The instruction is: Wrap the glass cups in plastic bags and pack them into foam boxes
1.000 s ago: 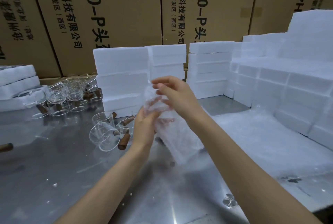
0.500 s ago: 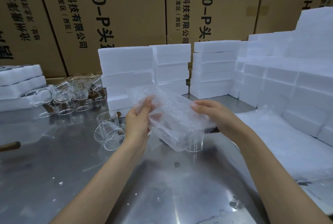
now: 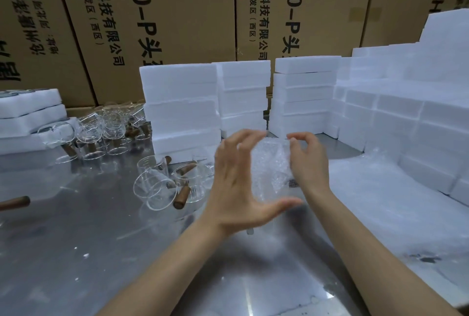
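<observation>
A bubble-wrap bag [image 3: 269, 168] is bunched into an upright bundle above the steel table [image 3: 101, 252]. A dark piece shows at the bundle's lower right, and I cannot tell whether a cup is inside. My left hand [image 3: 236, 186] cups it from the left, fingers curved over the top and thumb underneath. From the right, my right hand [image 3: 308, 160] grips the bundle and its fingertips pinch the upper edge. Loose glass cups with wooden handles [image 3: 158, 187] lie just left of my hands. Behind them rise stacks of white foam boxes [image 3: 180, 107].
More glass cups [image 3: 104, 133] crowd the back left beside foam pieces [image 3: 28, 117]. Foam boxes [image 3: 406, 117] wall the right side, with a pile of bubble-wrap bags [image 3: 380, 204] in front of them. Cardboard cartons [image 3: 165, 11] close the back. A wooden handle [image 3: 15, 202] pokes in at the left edge.
The bag, stretched flat between my hands half a second ago, is now gathered into a compact upright bundle. Both hands have come closer together around it.
</observation>
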